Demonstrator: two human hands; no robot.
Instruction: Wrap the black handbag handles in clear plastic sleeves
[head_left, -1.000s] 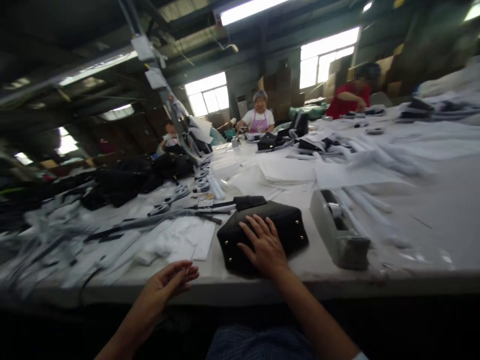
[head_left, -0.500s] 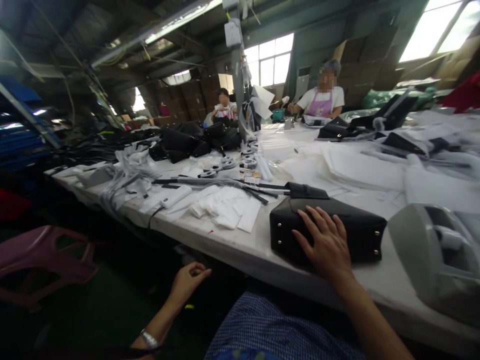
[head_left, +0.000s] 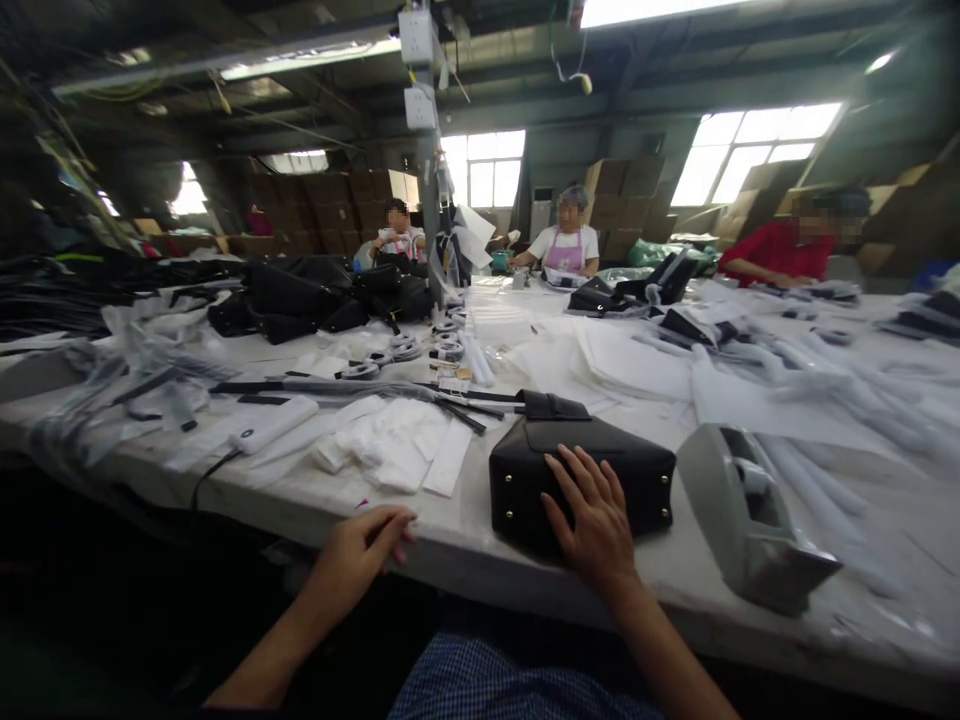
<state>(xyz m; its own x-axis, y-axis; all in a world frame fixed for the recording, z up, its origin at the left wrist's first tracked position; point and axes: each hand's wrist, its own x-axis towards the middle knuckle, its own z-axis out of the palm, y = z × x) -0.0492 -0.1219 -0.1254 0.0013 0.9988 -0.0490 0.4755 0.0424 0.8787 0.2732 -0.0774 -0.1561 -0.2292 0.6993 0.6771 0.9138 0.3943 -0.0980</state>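
Note:
A black handbag (head_left: 529,485) lies on its side at the front edge of the table, its base with small gold-coloured studs facing me. My right hand (head_left: 595,525) rests flat on it, fingers spread. In front of the table edge, left of the bag, is my left hand (head_left: 360,550). Its thumb and fingers are pinched together; whether something small is between them is hidden. White tissue paper (head_left: 397,440) lies crumpled just beyond that hand. Long black straps (head_left: 352,388) stretch across the table behind the paper.
A grey tape dispenser (head_left: 739,510) stands right of the bag. A white device with a cord (head_left: 274,425) lies left. Black bags (head_left: 292,295) are heaped behind, near a post (head_left: 429,180). White sheets (head_left: 630,360) cover the far right. Several people work across the table.
My view has swung right, bringing a person in red into sight. My left hand has risen from below the table to its edge. The right hand stays on the bag.

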